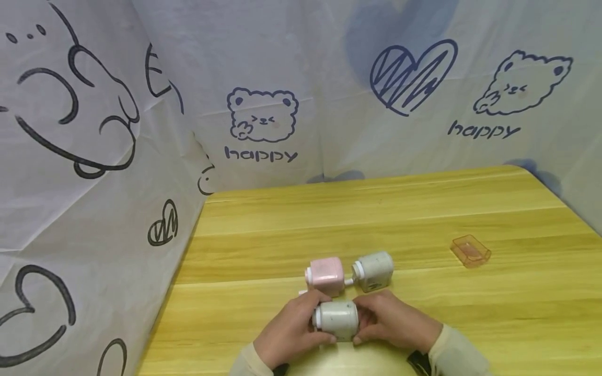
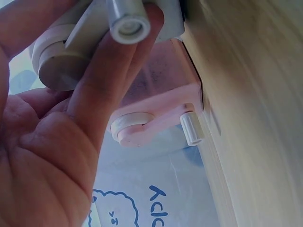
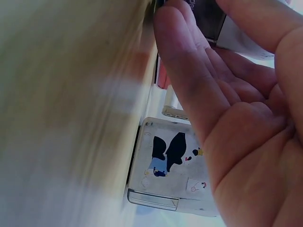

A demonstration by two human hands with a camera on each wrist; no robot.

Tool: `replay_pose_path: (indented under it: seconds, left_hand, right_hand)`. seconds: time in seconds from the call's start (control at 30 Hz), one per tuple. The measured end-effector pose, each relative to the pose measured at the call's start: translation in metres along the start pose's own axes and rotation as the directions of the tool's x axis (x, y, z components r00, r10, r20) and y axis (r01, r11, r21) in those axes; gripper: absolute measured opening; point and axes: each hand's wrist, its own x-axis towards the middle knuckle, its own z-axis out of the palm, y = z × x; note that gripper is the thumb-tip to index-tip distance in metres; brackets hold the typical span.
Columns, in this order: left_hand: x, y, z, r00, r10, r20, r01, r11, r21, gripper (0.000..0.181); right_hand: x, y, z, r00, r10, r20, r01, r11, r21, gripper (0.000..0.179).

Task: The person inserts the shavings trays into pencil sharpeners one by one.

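Observation:
Both hands hold a white hand-crank pencil sharpener (image 1: 339,319) between them, low in the head view. My left hand (image 1: 298,326) grips its crank end, thumb in front and fingers behind. In the left wrist view the crank's knob (image 2: 129,29) sticks out past the fingers. On the opposite end, my right hand (image 1: 395,321) has its thumb and fingers around the body, where the right wrist view shows a dark face. Just behind stands a pink crank sharpener (image 1: 327,272). Right of that is another white sharpener (image 1: 376,269), with a black bird-like print on its side.
A small see-through orange tray (image 1: 470,250) lies on the wood-grain table (image 1: 263,224), at the right. White cloth (image 1: 329,94) with cartoon bears and hearts hangs behind the table and along its left side.

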Motion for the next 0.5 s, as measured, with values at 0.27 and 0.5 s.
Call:
replay_pose_path:
  seconds: [0.27, 0.5]
  left_hand:
    - [-0.002, 0.0, -0.008, 0.999, 0.037, -0.003, -0.037, 0.998, -0.044, 0.052]
    - [-0.003, -0.001, -0.014, 0.936, 0.279, -0.215, -0.307, 0.945, -0.108, 0.055]
  right_hand:
    - [-0.001, 0.002, 0.003, 1.0, -0.017, -0.004, 0.017, 1.0, 0.017, 0.043]
    - [-0.001, 0.003, 0.005, 0.999, -0.037, -0.009, 0.038, 0.999, 0.031, 0.035]
